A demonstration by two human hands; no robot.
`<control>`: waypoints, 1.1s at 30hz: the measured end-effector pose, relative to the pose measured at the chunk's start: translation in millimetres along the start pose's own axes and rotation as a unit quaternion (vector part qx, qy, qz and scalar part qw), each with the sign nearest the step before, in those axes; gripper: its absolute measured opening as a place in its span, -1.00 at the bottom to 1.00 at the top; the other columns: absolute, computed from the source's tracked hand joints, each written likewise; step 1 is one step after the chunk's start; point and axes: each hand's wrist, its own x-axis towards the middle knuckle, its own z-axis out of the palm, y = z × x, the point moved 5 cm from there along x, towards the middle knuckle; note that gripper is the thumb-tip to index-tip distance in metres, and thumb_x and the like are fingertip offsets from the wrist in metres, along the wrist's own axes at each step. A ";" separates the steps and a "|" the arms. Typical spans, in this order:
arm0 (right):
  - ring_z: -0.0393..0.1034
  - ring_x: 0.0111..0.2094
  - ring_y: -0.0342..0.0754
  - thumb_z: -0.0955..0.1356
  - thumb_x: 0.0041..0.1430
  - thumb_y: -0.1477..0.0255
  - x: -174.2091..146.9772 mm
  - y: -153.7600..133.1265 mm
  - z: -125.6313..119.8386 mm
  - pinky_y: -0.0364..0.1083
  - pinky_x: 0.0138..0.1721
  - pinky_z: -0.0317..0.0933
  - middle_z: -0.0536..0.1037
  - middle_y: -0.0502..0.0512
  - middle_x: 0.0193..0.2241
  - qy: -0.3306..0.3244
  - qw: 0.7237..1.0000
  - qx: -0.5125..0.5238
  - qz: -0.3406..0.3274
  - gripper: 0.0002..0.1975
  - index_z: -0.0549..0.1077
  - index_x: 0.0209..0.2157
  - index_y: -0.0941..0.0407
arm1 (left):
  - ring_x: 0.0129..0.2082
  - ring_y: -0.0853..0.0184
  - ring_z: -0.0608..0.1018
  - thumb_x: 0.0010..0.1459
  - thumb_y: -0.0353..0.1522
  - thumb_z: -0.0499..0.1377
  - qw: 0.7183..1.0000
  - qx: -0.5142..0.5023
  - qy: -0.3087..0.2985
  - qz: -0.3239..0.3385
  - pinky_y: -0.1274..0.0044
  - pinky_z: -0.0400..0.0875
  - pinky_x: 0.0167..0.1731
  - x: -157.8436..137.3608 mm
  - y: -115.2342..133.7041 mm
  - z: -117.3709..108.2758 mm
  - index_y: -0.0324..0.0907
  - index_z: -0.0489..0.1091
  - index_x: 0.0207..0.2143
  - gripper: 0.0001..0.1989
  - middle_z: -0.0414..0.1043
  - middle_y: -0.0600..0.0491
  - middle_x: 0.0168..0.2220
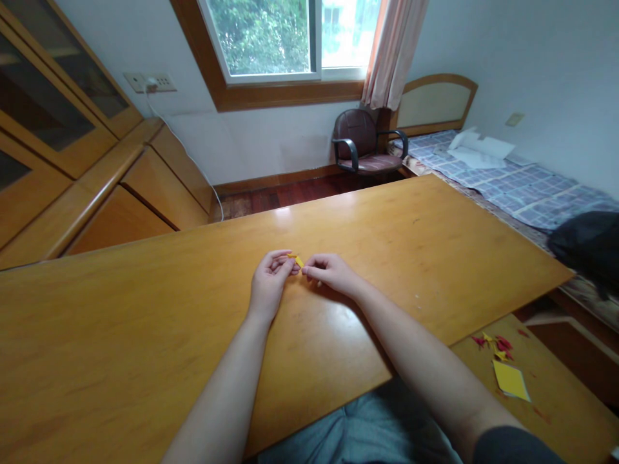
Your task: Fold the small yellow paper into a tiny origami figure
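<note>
Your left fingers (287,268) and right fingers (318,259) pinch the small yellow paper (299,261) between them, so please press it gently, without twisting.

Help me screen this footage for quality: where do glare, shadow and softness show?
Head view: glare on the tabletop, right window pane washed out; head view: shadow beneath the right forearm; head view: yellow paper between left hand and right hand looks too soft to read its folds.
</note>
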 end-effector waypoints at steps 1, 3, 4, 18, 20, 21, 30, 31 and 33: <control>0.29 -0.56 -0.21 0.40 0.11 0.24 0.2 0.4 -0.6 -0.22 -0.50 0.18 0.50 0.00 -0.54 0.002 1.000 0.004 0.000 -0.73 0.50 -0.41 0.20 | -0.38 0.33 0.59 -0.03 -0.22 0.38 1.000 -0.005 0.002 -0.003 0.47 0.49 -0.24 0.3 -0.6 -0.2 -0.19 0.45 -0.19 -0.62 0.53 0.07 -0.40; 0.28 -0.57 -0.22 0.40 0.10 0.24 0.4 0.9 -1.6 -0.21 -0.51 0.17 0.50 0.00 -0.54 0.004 1.000 0.013 0.001 -0.72 0.50 -0.42 0.20 | -0.38 0.32 0.60 -0.03 -0.20 0.38 1.000 -0.009 0.003 -0.008 0.46 0.50 -0.24 1.0 -2.2 -0.5 -0.20 0.43 -0.18 -0.60 0.54 0.06 -0.41; 0.28 -0.57 -0.22 0.40 0.10 0.24 0.4 0.9 -2.1 -0.22 -0.51 0.17 0.50 0.00 -0.54 0.004 1.000 0.016 0.002 -0.72 0.50 -0.42 0.20 | -0.38 0.32 0.61 -0.04 -0.19 0.38 1.000 -0.009 0.003 -0.011 0.45 0.51 -0.24 1.3 -2.9 -0.6 -0.20 0.43 -0.19 -0.60 0.54 0.06 -0.40; 0.31 -0.53 -0.20 0.32 0.23 0.28 -4.4 -10.5 -2.6 -0.21 -0.46 0.16 0.56 0.03 -0.48 0.018 0.995 -0.073 -0.072 -0.73 0.53 -0.38 0.18 | -0.43 0.33 0.59 -0.08 -0.18 0.39 0.999 0.024 0.025 -0.008 0.47 0.51 -0.29 0.9 1.4 -2.1 -0.19 0.42 -0.28 -0.62 0.51 0.08 -0.43; 0.31 -0.50 -0.19 0.33 0.21 0.32 -4.6 -12.4 -3.6 -0.20 -0.44 0.17 0.57 0.03 -0.45 0.026 0.992 -0.080 -0.095 -0.78 0.54 -0.34 0.17 | -0.43 0.33 0.58 -0.08 -0.18 0.39 0.999 0.022 0.022 -0.009 0.47 0.50 -0.29 1.0 0.4 -1.9 -0.19 0.42 -0.29 -0.63 0.51 0.08 -0.43; 0.31 -0.50 -0.18 0.34 0.19 0.34 -4.6 -13.0 -3.8 -0.19 -0.43 0.17 0.58 0.03 -0.44 0.031 0.990 -0.084 -0.105 -0.80 0.54 -0.32 0.17 | -0.43 0.33 0.58 -0.08 -0.19 0.39 1.000 0.020 0.020 -0.010 0.47 0.50 -0.30 1.1 -0.3 -1.5 -0.19 0.42 -0.29 -0.64 0.51 0.08 -0.43; 0.24 -0.49 -0.18 0.39 0.12 0.44 -6.0 -21.5 -6.8 -0.17 -0.40 0.14 0.50 0.00 -0.45 0.094 0.964 -0.171 -0.181 -0.93 0.53 -0.35 0.13 | -0.44 0.35 0.58 -0.06 -0.22 0.38 1.000 0.001 0.001 -0.027 0.49 0.50 -0.31 -0.6 -2.2 3.9 -0.20 0.43 -0.30 -0.67 0.52 0.08 -0.42; 0.23 -0.48 -0.18 0.39 0.12 0.43 -6.1 -22.3 -7.7 -0.16 -0.40 0.14 0.49 0.00 -0.44 0.100 0.961 -0.178 -0.186 -0.92 0.53 -0.32 0.12 | -0.43 0.35 0.58 -0.07 -0.22 0.39 1.000 0.000 -0.001 -0.029 0.49 0.50 -0.31 -0.8 -2.6 4.2 -0.20 0.43 -0.30 -0.67 0.52 0.08 -0.41; 0.22 -0.49 -0.18 0.39 0.14 0.43 -6.4 -23.0 -8.6 -0.16 -0.39 0.15 0.48 0.01 -0.41 0.103 0.957 -0.186 -0.197 -0.87 0.55 -0.25 0.11 | -0.42 0.36 0.58 -0.07 -0.22 0.39 1.000 0.001 -0.002 -0.031 0.49 0.50 -0.30 -1.1 -3.1 4.5 -0.21 0.44 -0.30 -0.67 0.52 0.08 -0.41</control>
